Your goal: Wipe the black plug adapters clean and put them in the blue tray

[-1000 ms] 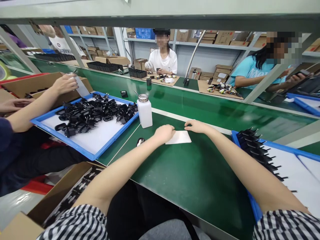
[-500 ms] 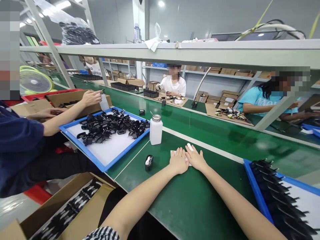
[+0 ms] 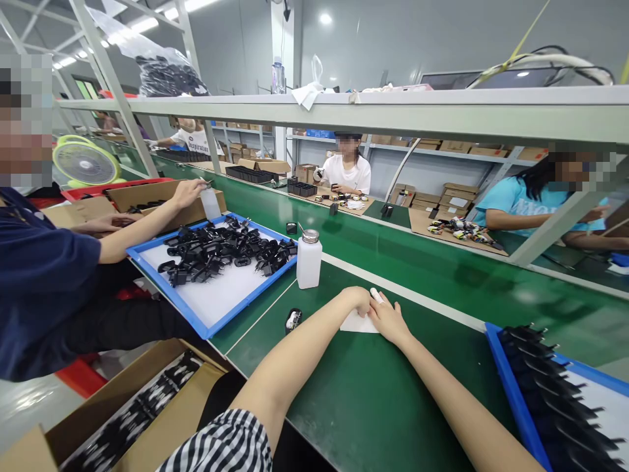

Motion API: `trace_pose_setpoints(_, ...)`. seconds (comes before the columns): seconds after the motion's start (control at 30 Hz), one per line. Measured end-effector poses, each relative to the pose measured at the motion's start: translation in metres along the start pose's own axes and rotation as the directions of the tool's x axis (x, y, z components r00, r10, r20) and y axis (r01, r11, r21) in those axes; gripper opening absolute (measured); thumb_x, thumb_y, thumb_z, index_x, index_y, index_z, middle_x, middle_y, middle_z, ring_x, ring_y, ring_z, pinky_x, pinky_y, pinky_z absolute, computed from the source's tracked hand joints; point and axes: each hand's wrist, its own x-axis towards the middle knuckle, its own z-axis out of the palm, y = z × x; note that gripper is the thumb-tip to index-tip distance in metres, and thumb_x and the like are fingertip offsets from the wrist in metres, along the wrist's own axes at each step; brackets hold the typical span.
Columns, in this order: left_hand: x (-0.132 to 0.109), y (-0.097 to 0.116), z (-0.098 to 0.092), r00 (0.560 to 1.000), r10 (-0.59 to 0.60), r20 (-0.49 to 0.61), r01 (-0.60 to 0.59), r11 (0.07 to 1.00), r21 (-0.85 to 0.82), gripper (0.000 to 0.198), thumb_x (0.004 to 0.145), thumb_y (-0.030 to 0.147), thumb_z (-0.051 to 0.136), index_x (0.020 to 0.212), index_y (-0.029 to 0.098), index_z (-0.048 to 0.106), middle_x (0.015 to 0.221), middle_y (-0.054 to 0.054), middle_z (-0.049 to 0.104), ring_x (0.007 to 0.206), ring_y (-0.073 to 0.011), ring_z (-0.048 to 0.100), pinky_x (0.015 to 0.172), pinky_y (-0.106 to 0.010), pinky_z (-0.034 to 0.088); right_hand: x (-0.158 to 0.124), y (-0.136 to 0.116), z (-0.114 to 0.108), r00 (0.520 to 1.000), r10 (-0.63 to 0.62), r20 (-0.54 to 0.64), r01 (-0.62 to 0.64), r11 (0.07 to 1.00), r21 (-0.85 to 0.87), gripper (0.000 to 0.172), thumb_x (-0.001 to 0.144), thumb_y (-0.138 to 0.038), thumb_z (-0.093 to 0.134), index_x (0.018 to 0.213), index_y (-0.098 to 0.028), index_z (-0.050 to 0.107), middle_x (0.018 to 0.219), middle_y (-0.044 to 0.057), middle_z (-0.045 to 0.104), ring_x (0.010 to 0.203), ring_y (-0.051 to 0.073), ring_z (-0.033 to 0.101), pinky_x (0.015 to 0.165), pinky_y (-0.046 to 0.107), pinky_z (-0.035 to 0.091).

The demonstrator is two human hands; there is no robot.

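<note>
A folded white cloth or paper [image 3: 358,322] lies flat on the green bench in front of me. My left hand [image 3: 357,300] is bent at the wrist over its far edge, with curled fingers closed on it and the fingertips mostly hidden. Beside it, my right hand [image 3: 389,319] rests flat on the cloth's right end, fingers stretched out, one wearing a white finger cover [image 3: 376,295]. A black plug adapter [image 3: 293,320] with white inside lies left of my forearm. Behind that stands a white bottle [image 3: 309,263] with a metal top.
A blue-rimmed tray [image 3: 216,326] of black plugs is at left, next to a co-worker's hand [image 3: 189,193] at another bottle. At right, another blue tray [image 3: 515,400] holds rows of black parts. An open carton [image 3: 162,419] sits low left. A shelf beam [image 3: 344,111] crosses above.
My left hand has gone from lying flat to bent and curled, its wrist raised, baring more of the cloth. My right hand stays flat. The view has shifted slightly.
</note>
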Motion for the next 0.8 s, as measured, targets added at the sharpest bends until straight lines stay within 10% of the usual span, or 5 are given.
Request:
trace_pose_setpoints(0.2,-0.027,0.004,-0.019,0.990,-0.114,-0.084,0.108,0.991,-0.080,0.026,0.030,-0.003,0.064,0.047,0.014,0.054,0.048,-0.002,0.053,0.077,-0.0293,0.053,0.071,-0.036,0.039,0.009,0.004,-0.024,0.964,0.248,-0.101,-0.138,0.783,0.607,0.036,0.078,-0.036,0.026,0.105,-0.019,0.042,0.119,0.007,0.039,0.106,0.019,0.038,0.086,0.035,0.032)
trace_pose_setpoints(0.3,-0.048,0.002,-0.033,0.981,-0.102,-0.164,0.064,0.972,-0.226,0.037,0.049,0.015,0.064,0.084,0.011,0.055,0.071,-0.006,0.059,0.075,-0.0216,0.055,0.064,-0.029,0.043,0.006,-0.007,-0.038,0.949,0.298,0.100,-0.250,0.526,0.813,0.044,0.079,-0.046,0.019,0.105,-0.016,0.038,0.117,0.011,0.040,0.095,0.019,0.048,0.071,0.030,0.042)
trace_pose_setpoints(0.4,-0.072,-0.003,-0.043,0.975,-0.055,-0.215,-0.045,0.901,-0.432,0.046,0.061,0.018,0.057,0.104,0.010,0.043,0.084,-0.008,0.059,0.071,-0.0149,0.056,0.060,-0.024,0.044,-0.001,-0.030,-0.044,0.923,0.084,0.374,-0.382,0.289,0.878,0.050,0.078,-0.053,0.017,0.093,-0.016,0.046,0.101,0.011,0.052,0.078,0.017,0.055,0.060,0.027,0.044)
trace_pose_setpoints(0.57,-0.112,-0.015,-0.054,0.937,0.045,-0.347,-0.284,0.679,-0.677,0.032,0.055,0.013,0.060,0.087,0.010,0.056,0.073,-0.005,0.061,0.062,-0.0126,0.055,0.059,-0.024,0.043,-0.006,-0.072,-0.038,0.873,-0.047,0.485,-0.451,0.301,0.840,0.048,0.079,-0.050,0.020,0.073,-0.014,0.052,0.067,0.007,0.059,0.058,0.014,0.055,0.052,0.024,0.041)
trace_pose_setpoints(0.8,-0.152,-0.032,-0.068,0.927,0.064,-0.370,-0.306,0.698,-0.648,0.038,0.052,0.010,0.060,0.090,0.013,0.058,0.085,-0.005,0.062,0.075,-0.0157,0.055,0.070,-0.027,0.042,-0.011,-0.101,-0.021,0.941,-0.189,0.280,-0.236,0.227,0.945,0.025,0.068,-0.039,0.053,0.077,-0.016,0.056,0.075,0.004,0.059,0.070,0.014,0.053,0.061,0.025,0.041)
